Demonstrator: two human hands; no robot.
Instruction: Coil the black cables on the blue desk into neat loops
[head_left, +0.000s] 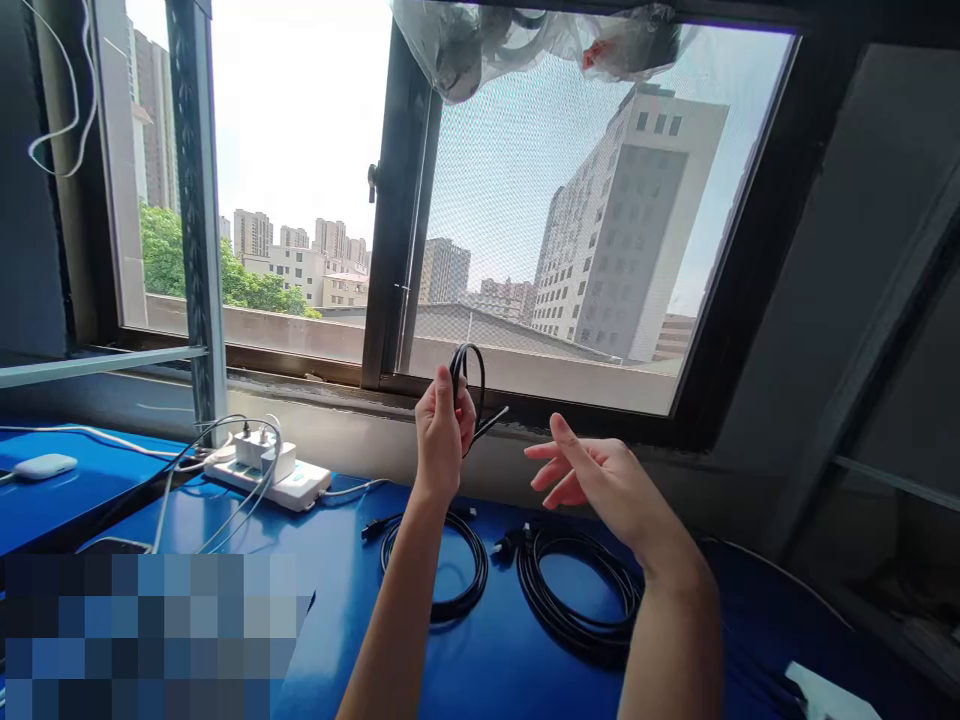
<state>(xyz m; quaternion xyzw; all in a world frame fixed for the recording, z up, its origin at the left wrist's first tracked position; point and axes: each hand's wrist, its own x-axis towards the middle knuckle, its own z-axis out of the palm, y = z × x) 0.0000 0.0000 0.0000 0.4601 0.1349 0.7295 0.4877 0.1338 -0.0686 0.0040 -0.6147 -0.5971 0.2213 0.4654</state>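
Observation:
My left hand (444,430) is raised above the table's far edge, its fingers closed around a thin black cable (481,380) bent into a small loop. One end of that cable sticks out to the right. To its right my right hand (589,470) hangs in the air with fingers apart, holding nothing. Below, on the blue table (330,580), lies a coiled black cable (480,555) with a plug at its left, partly hidden by my left forearm. A thicker coil of black cable (551,610) lies under my right hand, partly covered by my right forearm.
A white power strip (304,485) with chargers and wires stands at the left, near a metal post (201,220). Farther left lies a small white device (45,467). Behind the table is a window (379,250). A white object (829,692) sits at lower right.

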